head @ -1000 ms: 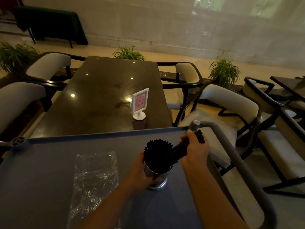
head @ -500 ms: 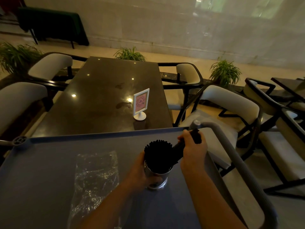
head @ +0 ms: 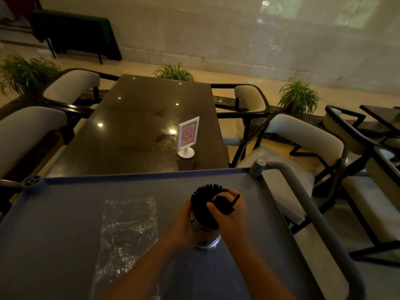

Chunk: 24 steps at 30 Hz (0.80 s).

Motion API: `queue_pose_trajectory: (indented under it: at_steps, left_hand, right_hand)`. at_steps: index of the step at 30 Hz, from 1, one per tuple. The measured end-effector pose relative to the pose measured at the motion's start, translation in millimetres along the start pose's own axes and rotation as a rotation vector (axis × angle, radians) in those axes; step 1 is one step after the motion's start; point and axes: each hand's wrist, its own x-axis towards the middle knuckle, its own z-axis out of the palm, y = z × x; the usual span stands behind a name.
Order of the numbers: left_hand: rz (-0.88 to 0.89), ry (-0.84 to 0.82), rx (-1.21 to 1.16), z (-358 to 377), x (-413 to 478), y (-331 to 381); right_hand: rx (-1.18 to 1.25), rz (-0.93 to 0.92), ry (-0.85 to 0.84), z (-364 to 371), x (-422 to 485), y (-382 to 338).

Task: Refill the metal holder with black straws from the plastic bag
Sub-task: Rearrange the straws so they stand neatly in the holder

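A shiny metal holder (head: pixel 205 237) stands on the grey cart top (head: pixel 65 224), packed with upright black straws (head: pixel 202 198). My left hand (head: pixel 184 221) wraps around the holder's left side. Over the holder's right rim, my right hand (head: pixel 229 211) is closed on a small bundle of black straws (head: pixel 226 204) whose ends stick out past my fingers. The clear plastic bag (head: pixel 127 230) lies flat and crumpled on the cart to the left of the holder; I see no straws in it.
The cart's grey handle (head: pixel 303 198) curves along its right side. Beyond the cart is a dark glossy table (head: pixel 134 126) with a white-framed pink sign (head: pixel 187 137). Cream chairs (head: pixel 303 137) flank both sides, with potted plants (head: pixel 299 98) behind.
My right hand has swung its bundle of straws from a slant off to the right to nearly upright over the holder. The left hand stays on the holder.
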Motion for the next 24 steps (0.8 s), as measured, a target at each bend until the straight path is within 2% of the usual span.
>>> queue_pose_trajectory:
  at_steps: [5, 10, 14, 19, 21, 24]
  left_hand:
    - [0.001, 0.009, 0.023, -1, -2, 0]
    - [-0.064, -0.031, 0.076, -3, -3, 2]
    - [-0.096, -0.053, 0.083, -1, -2, 1]
    - [-0.095, -0.018, 0.117, -3, -4, 8]
    - [-0.1, -0.028, 0.126, -3, -4, 10]
    - [-0.128, -0.069, 0.104, -6, -5, 15]
  right_hand:
    - [-0.013, -0.064, -0.081, -5, 1, 3]
    - [0.024, -0.124, -0.042, -16, 10, -5]
    - [0.036, -0.051, -0.018, -16, 23, -8]
    - [-0.164, -0.12, -0.14, -4, 24, 8]
    - [-0.128, -0.093, -0.138, 0, 24, 14]
    - [0.055, 0.056, -0.136, -4, 29, 12]
